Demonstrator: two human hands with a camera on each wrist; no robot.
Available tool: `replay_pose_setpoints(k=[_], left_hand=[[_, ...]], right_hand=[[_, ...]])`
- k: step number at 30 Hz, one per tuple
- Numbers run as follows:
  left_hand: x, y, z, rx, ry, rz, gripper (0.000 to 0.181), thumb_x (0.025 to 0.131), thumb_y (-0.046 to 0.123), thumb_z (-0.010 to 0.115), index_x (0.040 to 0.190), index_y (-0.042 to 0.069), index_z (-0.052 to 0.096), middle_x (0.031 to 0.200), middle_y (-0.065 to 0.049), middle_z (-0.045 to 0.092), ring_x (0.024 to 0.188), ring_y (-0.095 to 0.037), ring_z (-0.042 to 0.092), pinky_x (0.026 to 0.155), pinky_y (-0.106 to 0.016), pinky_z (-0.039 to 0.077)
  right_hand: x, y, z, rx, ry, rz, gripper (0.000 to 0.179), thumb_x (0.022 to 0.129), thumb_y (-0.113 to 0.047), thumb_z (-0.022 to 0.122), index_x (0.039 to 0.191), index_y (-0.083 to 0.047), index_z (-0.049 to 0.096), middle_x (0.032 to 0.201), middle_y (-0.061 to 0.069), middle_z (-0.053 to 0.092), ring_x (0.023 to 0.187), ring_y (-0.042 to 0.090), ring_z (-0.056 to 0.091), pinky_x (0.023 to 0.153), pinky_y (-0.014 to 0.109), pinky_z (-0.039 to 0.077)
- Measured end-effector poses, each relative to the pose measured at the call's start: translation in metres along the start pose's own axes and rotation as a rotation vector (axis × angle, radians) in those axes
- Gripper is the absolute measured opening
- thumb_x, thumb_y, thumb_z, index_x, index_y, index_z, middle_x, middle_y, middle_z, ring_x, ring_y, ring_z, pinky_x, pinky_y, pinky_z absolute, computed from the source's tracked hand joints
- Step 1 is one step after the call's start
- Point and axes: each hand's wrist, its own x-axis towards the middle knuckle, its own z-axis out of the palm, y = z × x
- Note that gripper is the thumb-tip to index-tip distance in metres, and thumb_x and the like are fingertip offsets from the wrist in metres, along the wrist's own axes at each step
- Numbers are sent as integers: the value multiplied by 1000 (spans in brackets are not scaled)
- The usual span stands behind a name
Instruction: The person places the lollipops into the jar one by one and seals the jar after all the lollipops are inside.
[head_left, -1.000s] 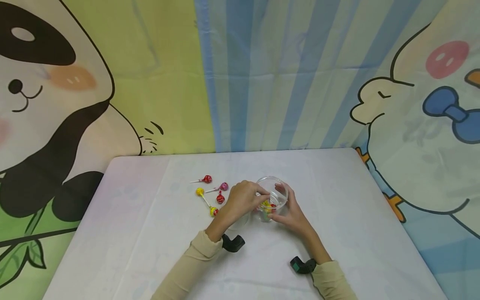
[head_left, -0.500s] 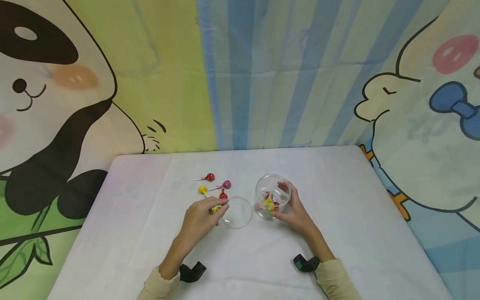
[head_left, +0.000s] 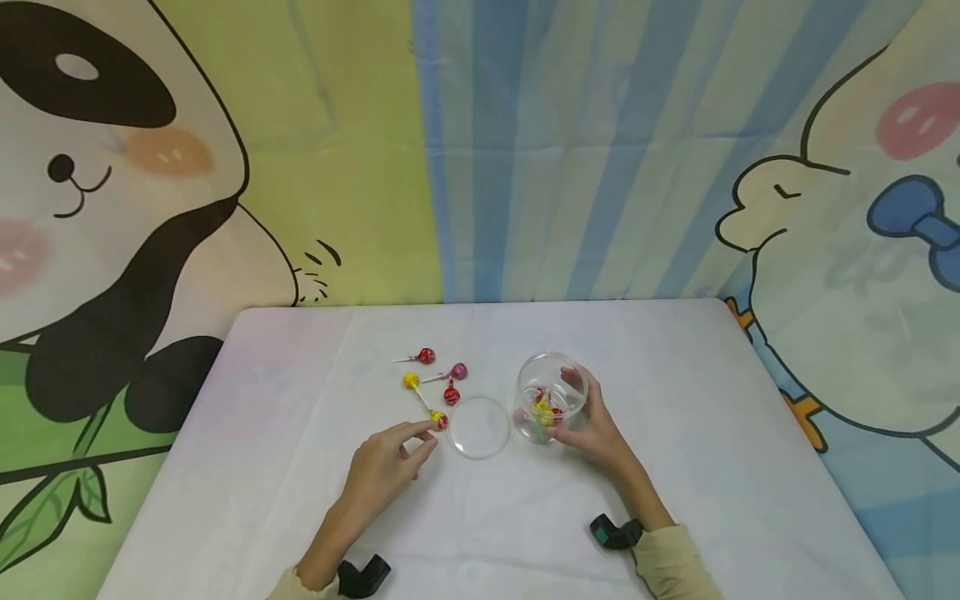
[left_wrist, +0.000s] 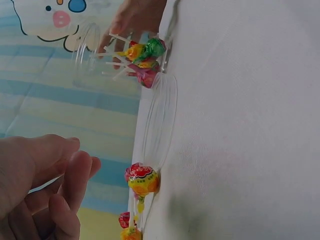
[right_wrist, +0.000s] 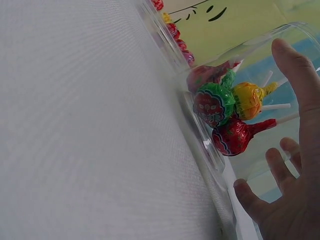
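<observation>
A clear round jar stands on the table with several wrapped lollipops in it, heads down and sticks up. My right hand holds the jar from its right side, thumb and fingers spread round the wall. My left hand hovers just short of a yellow-and-red lollipop, its fingers loosely bent and holding nothing. That lollipop lies beside the clear round lid, which is flat on the cloth left of the jar.
Further back on the white-covered table lie a yellow lollipop, a purple one and two red ones, one at the back and one nearer the lid. A printed curtain rises behind the table.
My left hand has gone from over the jar's mouth back left and down to beside the yellow-and-red lollipop, uncovering the lid. The right hand stays on the jar.
</observation>
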Motion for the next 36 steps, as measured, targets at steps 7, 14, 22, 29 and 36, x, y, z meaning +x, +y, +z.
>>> replay_pose_setpoints(k=[7, 14, 22, 29, 36], left_hand=[[2, -4, -1, 13, 33, 8, 30, 82, 20, 77, 112, 16, 73, 91, 5, 74, 43, 5, 45, 42, -19, 35], [11, -16, -5, 24, 10, -40, 30, 86, 22, 75, 115, 18, 71, 94, 3, 74, 45, 1, 49, 43, -20, 36], [84, -88, -22, 37, 41, -19, 30, 91, 21, 68, 119, 12, 69, 102, -6, 72, 51, -8, 57, 50, -23, 39], [133, -111, -27, 107, -79, -24, 28, 90, 22, 70, 116, 13, 71, 109, -8, 70, 86, -20, 62, 84, -46, 50], [147, -113, -19, 171, -114, -55, 23, 90, 22, 69, 111, 13, 73, 111, -8, 70, 91, -23, 60, 75, -40, 48]], right_hand=[[0, -9, -1, -26, -11, 22, 104, 73, -10, 83, 152, -17, 15, 155, 15, 32, 147, 36, 23, 114, 67, 14], [-3, -41, -4, -20, -20, 23, 100, 74, -9, 81, 150, -8, 16, 153, 22, 33, 145, 40, 24, 114, 67, 15], [1, -18, -1, -29, 4, 11, 104, 73, -7, 82, 151, -11, 15, 154, 20, 32, 146, 38, 24, 114, 67, 13], [-1, -2, 2, -20, 21, -20, 103, 72, -12, 84, 151, -19, 18, 153, 14, 36, 146, 35, 26, 113, 68, 13], [-1, -1, 1, -23, 18, -23, 105, 72, -16, 85, 151, -23, 17, 153, 12, 35, 145, 34, 27, 113, 67, 17]])
